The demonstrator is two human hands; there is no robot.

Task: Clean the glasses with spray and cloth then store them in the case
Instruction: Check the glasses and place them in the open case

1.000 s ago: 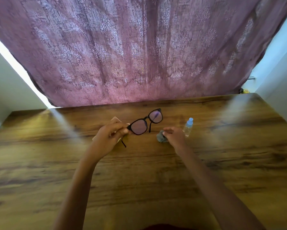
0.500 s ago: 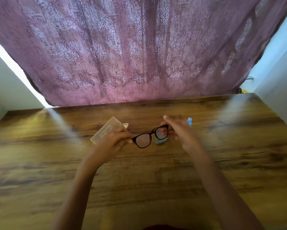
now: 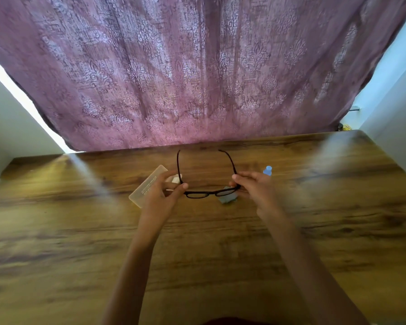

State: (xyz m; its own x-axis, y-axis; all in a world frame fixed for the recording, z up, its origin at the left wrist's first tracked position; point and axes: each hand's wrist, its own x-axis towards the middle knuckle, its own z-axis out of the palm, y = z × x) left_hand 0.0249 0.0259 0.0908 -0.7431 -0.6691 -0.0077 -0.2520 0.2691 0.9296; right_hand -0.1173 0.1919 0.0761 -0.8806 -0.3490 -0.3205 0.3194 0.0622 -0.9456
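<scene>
The wooden table (image 3: pixel 220 242) carries the pale flat case (image 3: pixel 145 188), which lies partly behind the left hand (image 3: pixel 161 198). The glasses are not in it, so storing is left to do. Both hands hold the black glasses (image 3: pixel 197 194) above the table with the temples unfolded. The left hand pinches one end of the frame and the right hand (image 3: pixel 255 188) pinches the other. The small grey-blue cloth (image 3: pixel 227 200) lies under one lens, and the spray bottle (image 3: pixel 268 170) stands behind the right hand. Neither is held, so I judge the cleaning is not finished.
</scene>
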